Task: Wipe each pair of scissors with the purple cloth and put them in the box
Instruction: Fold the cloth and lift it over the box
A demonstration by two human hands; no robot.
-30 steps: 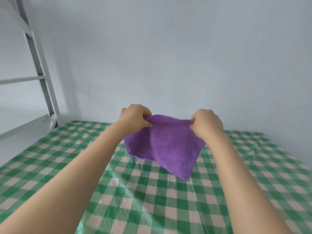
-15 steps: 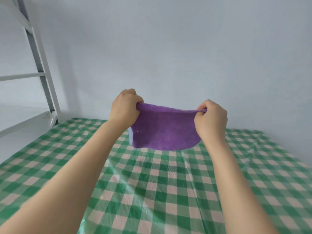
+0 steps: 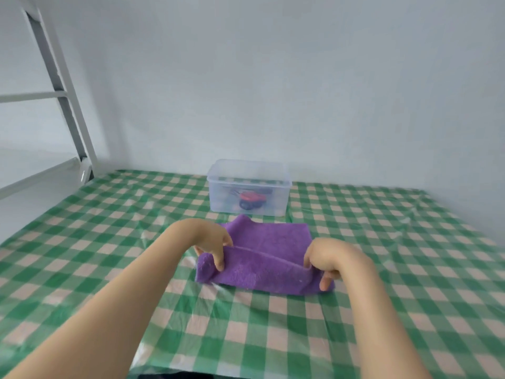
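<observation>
The purple cloth lies on the checked table, its near part folded over. My left hand pinches the fold's left end and my right hand pinches its right end. Behind the cloth stands a clear plastic box without a lid. Scissors with red and black handles lie inside it, seen blurred through the wall.
A green and cream checked plastic cover spreads over the whole table. A white wall runs along the back. A grey metal frame stands at the far left corner.
Both hands have come down from chest height and laid the cloth on the table in front of the box. The box, hidden behind the cloth before, now shows.
</observation>
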